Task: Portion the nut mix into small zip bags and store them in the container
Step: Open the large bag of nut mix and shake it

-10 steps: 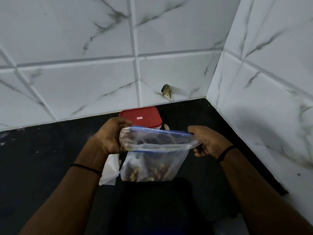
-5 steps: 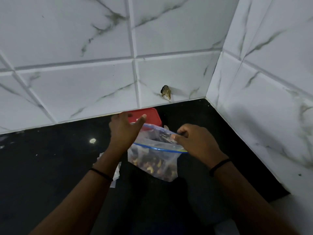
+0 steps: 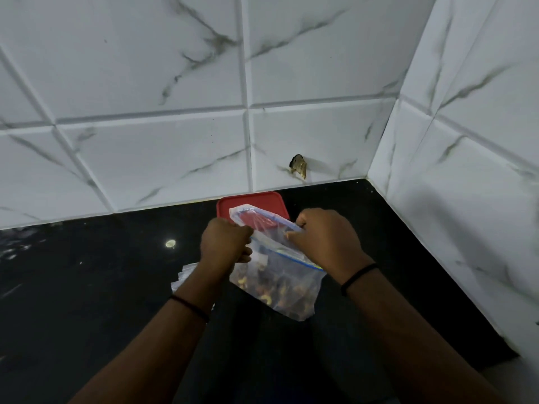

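- Clear plastic zip bag with a blue seal strip (image 3: 280, 258) held up over the black glossy countertop (image 3: 87, 287), tilted, its mouth end toward the wall and its filled bottom toward the camera
- Left hand (image 3: 226, 243) at the bag's left edge, fingers curled and clamped on the plastic just below the seal strip
- Right hand (image 3: 326, 239) at the bag's right edge, fingers curled, pinching the top of the bag near the blue strip
- Bag stretched between the two hands, thin film crinkled and see-through
- Nut mix (image 3: 277, 290), brown and tan with pale curved cashew-like pieces, heaped in the bag's lower corner, below both sets of fingers
- Rounded rectangular red plastic container lid (image 3: 250, 202) behind the bag, near the foot of the wall, partly seen through the bag's open flap
- Loose clear plastic bags (image 3: 186, 277) flat on the countertop, partly hidden behind the left wrist
- Thin black band on each wrist
- White marble-patterned wall tiles (image 3: 145, 156) with grey veins and raised bevelled edges, meeting in a corner at right
- Small dark hole (image 3: 298, 167) in one tile above the red lid
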Demonstrator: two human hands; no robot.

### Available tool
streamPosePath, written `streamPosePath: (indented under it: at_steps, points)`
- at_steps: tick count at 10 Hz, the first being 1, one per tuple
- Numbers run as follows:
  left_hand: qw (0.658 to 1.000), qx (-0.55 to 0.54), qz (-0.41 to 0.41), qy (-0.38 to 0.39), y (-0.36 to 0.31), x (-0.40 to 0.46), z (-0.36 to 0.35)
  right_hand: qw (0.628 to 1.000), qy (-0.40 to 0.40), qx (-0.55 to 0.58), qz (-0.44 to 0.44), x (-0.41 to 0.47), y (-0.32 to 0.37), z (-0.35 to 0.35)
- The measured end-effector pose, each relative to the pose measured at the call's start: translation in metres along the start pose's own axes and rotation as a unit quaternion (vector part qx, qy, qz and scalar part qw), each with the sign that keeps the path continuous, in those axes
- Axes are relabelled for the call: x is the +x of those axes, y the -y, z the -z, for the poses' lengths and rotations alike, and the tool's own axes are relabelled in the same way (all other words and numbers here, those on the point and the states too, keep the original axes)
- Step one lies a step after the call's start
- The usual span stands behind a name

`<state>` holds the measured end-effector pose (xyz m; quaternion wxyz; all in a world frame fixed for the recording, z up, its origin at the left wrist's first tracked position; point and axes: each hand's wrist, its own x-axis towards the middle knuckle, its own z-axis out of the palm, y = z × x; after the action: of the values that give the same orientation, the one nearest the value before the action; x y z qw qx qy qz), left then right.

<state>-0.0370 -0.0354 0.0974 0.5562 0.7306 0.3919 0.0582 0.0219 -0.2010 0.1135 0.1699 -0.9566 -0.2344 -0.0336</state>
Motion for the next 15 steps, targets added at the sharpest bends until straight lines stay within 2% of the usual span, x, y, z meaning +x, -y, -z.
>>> streamPosePath:
  at_steps: [1,2,3,4,5,6,7,8,9,10,11,12,13,14,15]
  points:
    - [0.999,-0.049,0.018,-0.005,-0.001,-0.001,-0.010,0.999,0.031,-0.040,0.004,0.016,0.014,0.000]
    - [0.988,-0.143,0.056,0.015,-0.004,-0.004,-0.013,0.998,0.050,0.010,-0.039,0.020,0.015,-0.003]
    - [0.959,-0.257,0.118,0.028,-0.006,-0.002,-0.010,0.983,0.033,0.140,-0.110,0.019,0.002,-0.010]
    - [0.938,-0.307,0.158,0.026,0.001,0.013,-0.005,0.932,0.059,0.298,-0.196,0.018,-0.010,-0.010]
    - [0.943,-0.276,0.173,0.071,0.001,0.024,0.008,0.866,0.067,0.400,-0.293,0.019,-0.017,-0.002]
    - [0.950,-0.209,0.148,0.177,0.000,0.037,0.021,0.766,0.104,0.507,-0.380,0.017,-0.031,0.007]
    - [0.947,-0.124,0.118,0.271,-0.001,0.045,0.023,0.729,0.143,0.549,-0.383,0.011,-0.045,0.002]
    - [0.949,-0.051,0.059,0.305,-0.006,0.047,0.024,0.755,0.223,0.493,-0.370,0.008,-0.056,-0.007]
    - [0.922,0.028,0.024,0.384,-0.003,0.053,0.025,0.773,0.251,0.444,-0.377,0.009,-0.067,-0.013]
    - [0.905,0.083,-0.020,0.416,0.003,0.057,0.024,0.789,0.247,0.417,-0.377,0.009,-0.075,-0.013]
    - [0.928,-0.044,-0.029,0.369,0.007,0.062,0.013,0.801,0.269,0.409,-0.345,0.005,-0.076,-0.013]
    - [0.932,-0.127,-0.098,0.326,-0.005,0.054,-0.001,0.782,0.265,0.467,-0.318,-0.002,-0.076,-0.016]
    - [0.947,-0.030,-0.189,0.259,-0.016,0.048,-0.010,0.774,0.276,0.468,-0.324,-0.009,-0.078,-0.020]
    - [0.976,0.038,-0.206,0.050,-0.007,0.045,-0.015,0.813,0.285,0.383,-0.334,-0.014,-0.084,-0.022]
    - [0.983,0.122,-0.138,-0.021,0.012,0.031,-0.020,0.859,0.311,0.291,-0.283,-0.014,-0.084,-0.015]
